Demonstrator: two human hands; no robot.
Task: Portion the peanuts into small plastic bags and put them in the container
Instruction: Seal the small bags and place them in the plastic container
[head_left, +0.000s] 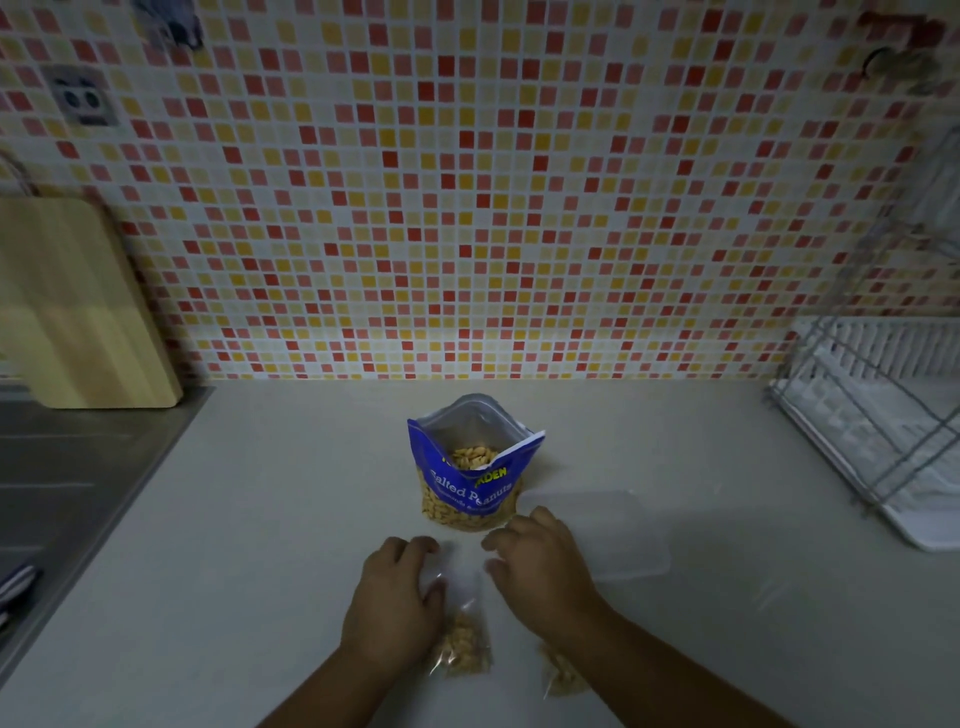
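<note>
An open blue bag of salted peanuts (470, 467) stands upright on the counter, peanuts showing in its mouth. In front of it lies a small clear plastic bag (462, 642) with peanuts in its lower half. My left hand (397, 597) and my right hand (540, 564) rest on either side of its empty upper part, fingers touching the plastic. A second small bag of peanuts (563, 673) lies by my right forearm. A clear plastic container (618, 535) sits just right of my right hand.
A wooden cutting board (78, 306) leans on the tiled wall at the left, above a steel sink surface (78, 483). A white dish rack (883, 415) stands at the right. The pale countertop (260, 519) runs between them.
</note>
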